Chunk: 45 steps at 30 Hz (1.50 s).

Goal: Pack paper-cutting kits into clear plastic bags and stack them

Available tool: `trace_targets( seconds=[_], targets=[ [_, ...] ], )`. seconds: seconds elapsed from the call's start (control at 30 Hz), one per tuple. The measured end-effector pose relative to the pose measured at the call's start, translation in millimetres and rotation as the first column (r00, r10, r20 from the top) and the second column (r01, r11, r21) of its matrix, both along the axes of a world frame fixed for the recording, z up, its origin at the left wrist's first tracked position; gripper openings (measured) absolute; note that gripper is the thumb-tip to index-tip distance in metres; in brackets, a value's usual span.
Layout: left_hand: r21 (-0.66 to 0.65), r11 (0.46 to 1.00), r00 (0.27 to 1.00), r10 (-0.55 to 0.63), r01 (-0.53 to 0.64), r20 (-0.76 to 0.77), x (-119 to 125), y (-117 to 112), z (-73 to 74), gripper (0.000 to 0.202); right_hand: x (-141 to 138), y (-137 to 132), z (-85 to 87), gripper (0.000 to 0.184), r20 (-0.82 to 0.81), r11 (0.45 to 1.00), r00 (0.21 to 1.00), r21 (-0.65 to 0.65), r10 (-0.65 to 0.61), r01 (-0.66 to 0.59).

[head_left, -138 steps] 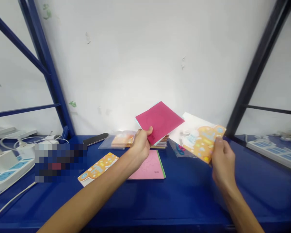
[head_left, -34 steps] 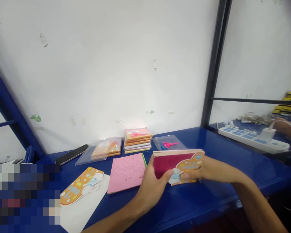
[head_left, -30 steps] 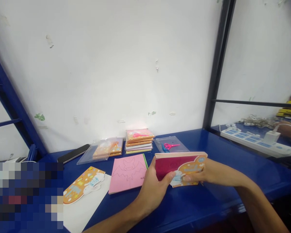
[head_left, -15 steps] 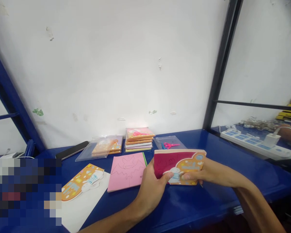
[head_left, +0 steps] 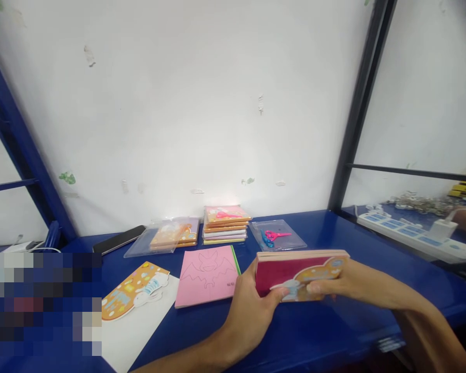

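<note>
Both hands hold a stack of coloured paper (head_left: 283, 268) with a dark pink sheet in front and an orange printed card over its lower right. My left hand (head_left: 252, 305) grips the stack's left side, thumb on the front. My right hand (head_left: 334, 282) pinches its right side. The stack stands on edge just above the blue table (head_left: 295, 331).
On the table lie a pink sheet with a bat outline (head_left: 207, 274), a white sheet with an orange card (head_left: 135, 311), a pile of paper packs (head_left: 224, 224), clear bags (head_left: 163, 238), small scissors in a bag (head_left: 274, 235) and a phone (head_left: 118, 239). A power strip (head_left: 415, 238) sits beyond the black post.
The pink sheets and the orange card, held apart before, are now together in one stack. Over the last second the stack tipped back and sank slightly toward the table.
</note>
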<state>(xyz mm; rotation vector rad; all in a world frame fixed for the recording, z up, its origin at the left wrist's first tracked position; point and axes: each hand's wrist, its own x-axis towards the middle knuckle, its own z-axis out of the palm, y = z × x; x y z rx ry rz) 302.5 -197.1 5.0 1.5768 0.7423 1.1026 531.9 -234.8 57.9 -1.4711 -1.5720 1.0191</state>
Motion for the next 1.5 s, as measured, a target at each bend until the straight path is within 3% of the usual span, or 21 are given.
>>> trace_targets(
  seconds=[0.07,0.13,0.23,0.37,0.53,0.7,0.8,1.0,1.17,1.5],
  targets=[
    [-0.010,1.000,1.000,-0.020,0.019,-0.012,-0.4,-0.4,0.6,0.038,0.4,2.7,-1.6,0.024,0.044,0.984,0.986,-0.089,0.159,-0.155],
    [-0.012,1.000,1.000,-0.007,0.007,-0.023,-0.7,-0.3,0.4,0.037,0.8,5.9,-3.4,0.020,0.034,0.969,0.971,-0.083,0.237,-0.234],
    [-0.011,1.000,1.000,0.001,-0.002,-0.021,-0.6,0.1,-0.9,0.036,2.7,9.2,-6.6,0.019,0.029,0.969,0.969,-0.053,0.245,-0.243],
    [-0.014,0.997,0.997,-0.073,0.073,0.010,0.2,0.1,-2.9,0.040,4.8,8.9,-9.4,0.024,0.033,0.964,0.971,-0.134,0.236,-0.230],
    [-0.010,0.998,0.998,-0.063,0.063,0.019,0.4,-0.3,-3.4,0.036,7.3,5.1,-3.8,0.025,0.021,0.950,0.952,-0.081,0.304,-0.302],
    [0.011,0.998,0.998,-0.058,0.058,0.040,0.2,0.4,-1.6,0.039,14.1,0.1,8.2,0.036,0.054,0.991,0.994,0.085,0.095,-0.099],
    [0.021,0.997,0.996,-0.072,0.071,0.043,0.0,1.1,-1.3,0.042,10.3,-3.9,15.6,0.037,0.078,0.993,0.997,0.114,0.012,-0.021],
    [-0.012,0.998,0.998,-0.057,0.057,0.029,-1.1,1.7,-4.1,0.044,1.3,-5.7,19.8,0.037,0.014,0.996,0.999,0.083,0.035,-0.036],
    [-0.018,0.999,0.999,-0.043,0.043,0.008,-1.3,0.8,-2.8,0.044,1.7,-3.8,18.9,0.036,0.058,0.992,0.998,0.125,-0.004,-0.003],
    [-0.021,0.999,0.999,-0.043,0.043,0.001,-1.9,1.2,-3.2,0.043,-3.6,-5.8,24.4,0.030,0.047,0.997,0.999,0.069,0.015,-0.018]
  ],
)
